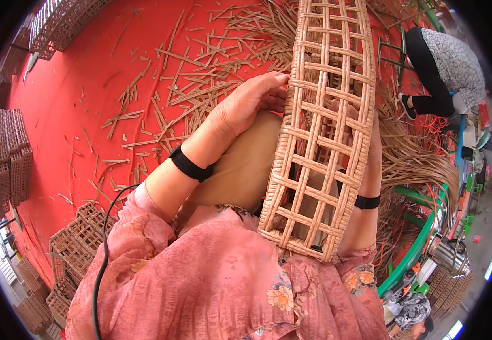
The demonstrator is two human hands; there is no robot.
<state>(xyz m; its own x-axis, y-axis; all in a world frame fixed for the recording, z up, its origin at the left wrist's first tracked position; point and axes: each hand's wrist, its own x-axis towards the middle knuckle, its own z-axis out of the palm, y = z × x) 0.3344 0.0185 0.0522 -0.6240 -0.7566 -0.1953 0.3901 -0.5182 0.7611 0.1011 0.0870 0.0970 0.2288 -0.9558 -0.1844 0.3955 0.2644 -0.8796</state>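
A long woven wicker basket (pixel 314 127) with an open lattice side leans over my lap, its far end running out past the top edge of the view. My left hand (pixel 255 101) is at its left rim, thumb tip against the weave and fingers curled in under it. Behind the lattice, on the right side, my right hand (pixel 352 115) shows only in part through the gaps. Its fingers are mostly hidden by the strands. Both wrists wear black bands.
Cut wicker pieces (pixel 192 85) litter the red floor covering (pixel 87 68). A bundle of long strands (pixel 413 153) lies to the right, near a green frame (pixel 413 255). Stacked lattice baskets (pixel 2 161) stand at left. Another person (pixel 452 68) bends at upper right. A black cable (pixel 105 249) runs along my left arm.
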